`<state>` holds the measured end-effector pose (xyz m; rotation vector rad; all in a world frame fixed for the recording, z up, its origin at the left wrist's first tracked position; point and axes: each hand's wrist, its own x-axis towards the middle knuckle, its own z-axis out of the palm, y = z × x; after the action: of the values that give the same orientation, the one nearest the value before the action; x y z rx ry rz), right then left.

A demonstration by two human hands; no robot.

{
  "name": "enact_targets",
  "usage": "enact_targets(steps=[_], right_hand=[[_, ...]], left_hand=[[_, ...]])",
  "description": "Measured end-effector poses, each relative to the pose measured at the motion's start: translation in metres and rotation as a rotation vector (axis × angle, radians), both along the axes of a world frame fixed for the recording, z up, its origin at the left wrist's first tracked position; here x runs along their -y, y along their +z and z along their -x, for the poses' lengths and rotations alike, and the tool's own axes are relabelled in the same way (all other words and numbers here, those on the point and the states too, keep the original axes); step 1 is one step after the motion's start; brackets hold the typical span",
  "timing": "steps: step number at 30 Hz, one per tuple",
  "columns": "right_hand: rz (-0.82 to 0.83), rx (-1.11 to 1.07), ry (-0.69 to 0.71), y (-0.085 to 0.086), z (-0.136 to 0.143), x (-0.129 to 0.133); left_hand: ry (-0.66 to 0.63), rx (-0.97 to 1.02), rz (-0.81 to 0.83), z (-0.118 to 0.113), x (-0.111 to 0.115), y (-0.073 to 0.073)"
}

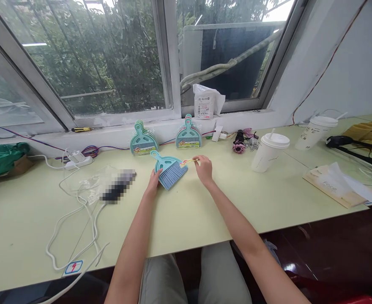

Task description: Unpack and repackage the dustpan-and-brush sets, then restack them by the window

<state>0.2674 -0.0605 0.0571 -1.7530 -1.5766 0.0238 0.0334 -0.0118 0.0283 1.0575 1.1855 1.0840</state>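
My left hand grips the lower left edge of a teal dustpan and brush set, whose grey-blue bristles point down and to the right. Pinched in the fingers of my right hand is a small yellow label card, close to the set's right corner. Behind, a stack of similar sets leans by the window wall with yellow labels showing. Another such stack stands to its right.
White cables and a blurred dark device lie on the left of the table. Two white lidded cups, an envelope and black glasses are at the right. A white package sits on the sill.
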Motion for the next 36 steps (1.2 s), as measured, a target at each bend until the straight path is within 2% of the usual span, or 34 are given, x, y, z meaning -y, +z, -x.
enact_targets(steps=[1,3,6,8,10,12,16,18,21,24,26,28,31,36], right_hand=[[-0.08,0.042,0.037,0.001,0.01,0.003],[-0.133,0.146,0.167,-0.001,0.029,0.009],[-0.064,0.277,0.39,-0.01,0.047,0.012],[-0.009,0.3,0.469,-0.017,0.05,0.011],[-0.003,0.254,0.461,-0.02,0.047,0.009],[-0.043,0.152,0.38,-0.019,0.042,0.008],[-0.194,-0.084,0.163,-0.003,0.04,0.015],[-0.255,-0.122,0.115,0.005,0.044,0.019],[-0.253,-0.077,0.202,0.004,0.048,0.019],[-0.177,0.035,0.404,-0.011,0.044,0.01],[-0.112,0.128,0.478,-0.022,0.038,0.003],[-0.074,0.197,0.489,-0.03,0.034,-0.001],[-0.068,0.229,0.478,-0.032,0.032,-0.001],[-0.001,0.136,0.429,-0.029,0.036,-0.001]], left_hand=[[-0.022,0.019,0.009,-0.002,0.002,0.001],[-0.071,0.08,0.008,-0.005,0.005,0.003],[-0.132,0.164,-0.029,-0.006,0.007,0.004],[-0.165,0.186,-0.034,-0.005,0.007,0.003],[-0.182,0.192,-0.02,-0.002,0.006,0.002],[-0.177,0.191,-0.003,0.0,0.005,0.001],[-0.133,0.181,0.032,0.0,0.004,0.0],[-0.135,0.182,0.048,-0.001,0.004,0.001],[-0.197,0.204,0.055,-0.002,0.006,0.003],[-0.224,0.242,0.055,-0.001,0.007,0.005],[-0.21,0.248,0.056,0.0,0.007,0.005],[-0.21,0.239,0.052,0.001,0.007,0.004],[-0.23,0.236,0.02,0.002,0.006,0.001],[-0.184,0.228,0.013,0.002,0.003,-0.002]])
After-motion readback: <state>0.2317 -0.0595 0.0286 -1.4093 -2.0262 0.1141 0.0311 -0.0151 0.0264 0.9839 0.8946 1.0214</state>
